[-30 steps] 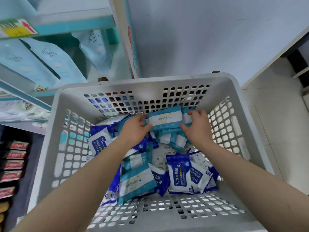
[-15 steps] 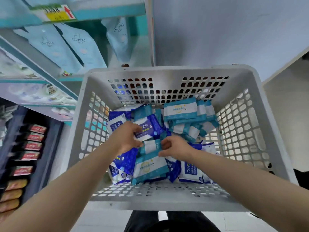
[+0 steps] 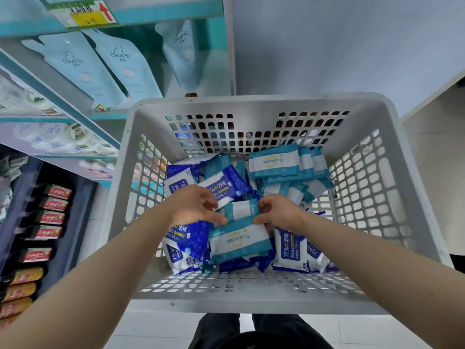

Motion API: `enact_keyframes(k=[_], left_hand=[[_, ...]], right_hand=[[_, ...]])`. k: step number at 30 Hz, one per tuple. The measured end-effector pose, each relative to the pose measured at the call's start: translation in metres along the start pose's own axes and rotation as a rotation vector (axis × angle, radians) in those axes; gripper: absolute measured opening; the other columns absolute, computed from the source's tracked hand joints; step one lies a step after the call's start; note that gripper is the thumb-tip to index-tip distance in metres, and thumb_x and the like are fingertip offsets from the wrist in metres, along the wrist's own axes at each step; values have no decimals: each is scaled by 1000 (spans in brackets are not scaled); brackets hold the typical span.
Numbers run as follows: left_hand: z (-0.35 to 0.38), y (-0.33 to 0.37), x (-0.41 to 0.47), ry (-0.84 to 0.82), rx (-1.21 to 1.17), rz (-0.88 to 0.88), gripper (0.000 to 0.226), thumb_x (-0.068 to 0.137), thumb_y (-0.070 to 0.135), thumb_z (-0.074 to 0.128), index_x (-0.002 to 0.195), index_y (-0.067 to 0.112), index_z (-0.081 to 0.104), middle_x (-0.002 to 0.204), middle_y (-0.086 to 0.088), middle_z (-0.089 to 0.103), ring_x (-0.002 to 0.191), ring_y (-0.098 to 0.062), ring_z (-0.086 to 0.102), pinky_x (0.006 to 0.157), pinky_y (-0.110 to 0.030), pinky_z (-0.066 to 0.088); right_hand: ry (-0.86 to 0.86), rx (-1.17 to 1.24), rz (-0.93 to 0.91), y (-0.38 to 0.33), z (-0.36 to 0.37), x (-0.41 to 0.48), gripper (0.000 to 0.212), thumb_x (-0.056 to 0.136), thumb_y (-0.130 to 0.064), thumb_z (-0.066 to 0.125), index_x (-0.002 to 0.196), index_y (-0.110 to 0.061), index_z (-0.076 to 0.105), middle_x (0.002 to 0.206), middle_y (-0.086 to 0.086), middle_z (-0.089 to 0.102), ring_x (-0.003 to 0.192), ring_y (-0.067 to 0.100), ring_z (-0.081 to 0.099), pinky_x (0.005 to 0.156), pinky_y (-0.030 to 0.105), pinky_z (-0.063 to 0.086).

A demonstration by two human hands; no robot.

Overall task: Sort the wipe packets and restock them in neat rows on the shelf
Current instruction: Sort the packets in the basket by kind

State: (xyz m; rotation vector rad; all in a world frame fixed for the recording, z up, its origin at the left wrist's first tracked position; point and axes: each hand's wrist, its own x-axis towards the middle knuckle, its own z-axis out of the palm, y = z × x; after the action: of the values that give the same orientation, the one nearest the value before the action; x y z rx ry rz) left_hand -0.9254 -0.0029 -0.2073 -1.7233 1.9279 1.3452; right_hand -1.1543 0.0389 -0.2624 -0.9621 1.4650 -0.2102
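A grey perforated basket (image 3: 392, 187) holds a heap of wipe packets. Teal-and-white packets are stacked at its far right (image 3: 275, 161); dark blue 75% alcohol packets (image 3: 226, 188) lie left and along the near side. In the middle, my left hand (image 3: 195, 206) and my right hand (image 3: 278, 212) pinch the two ends of one small teal-and-white packet (image 3: 240, 210). Just below it lies a larger teal-and-white packet (image 3: 239, 239).
A teal-edged shelf unit (image 3: 151, 13) rises at the left with pale blue Giving pouches (image 3: 120, 64), round tubs on a lower shelf, and red and orange packs (image 3: 51, 217) lower down. A white wall stands behind the basket. White floor tiles and my dark trousers show below.
My hands left the teal stack at the far side, came to the middle of the basket and took hold of a small teal-and-white packet, which now sits slightly higher. The camera shifted.
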Motion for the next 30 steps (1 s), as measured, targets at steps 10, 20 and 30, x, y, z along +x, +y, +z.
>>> enact_keyframes(k=[10, 20, 30], left_hand=[[12, 32, 26, 173, -78, 61, 60, 84, 40, 71, 134, 13, 51, 122, -3, 64, 107, -19, 61, 92, -28, 45], [40, 77, 66, 27, -512, 41, 36, 90, 20, 67, 121, 15, 51, 115, -4, 63, 97, -23, 66, 80, -41, 59], [34, 83, 95, 157, -814, -105, 37, 92, 8, 62, 126, 2, 47, 114, -19, 63, 74, -28, 68, 54, -28, 60]], right_hand=[[235, 386, 20, -9, -63, -23, 23, 90, 3, 59, 112, -2, 58, 99, 7, 66, 93, 24, 65, 78, 33, 56], [202, 751, 62, -6, -95, -21, 27, 96, -5, 52, 120, -17, 54, 113, 11, 66, 97, 25, 65, 74, 39, 57], [538, 947, 92, -4, -113, 0, 31, 99, -5, 45, 130, -5, 43, 116, 18, 60, 94, 29, 65, 69, 36, 59]])
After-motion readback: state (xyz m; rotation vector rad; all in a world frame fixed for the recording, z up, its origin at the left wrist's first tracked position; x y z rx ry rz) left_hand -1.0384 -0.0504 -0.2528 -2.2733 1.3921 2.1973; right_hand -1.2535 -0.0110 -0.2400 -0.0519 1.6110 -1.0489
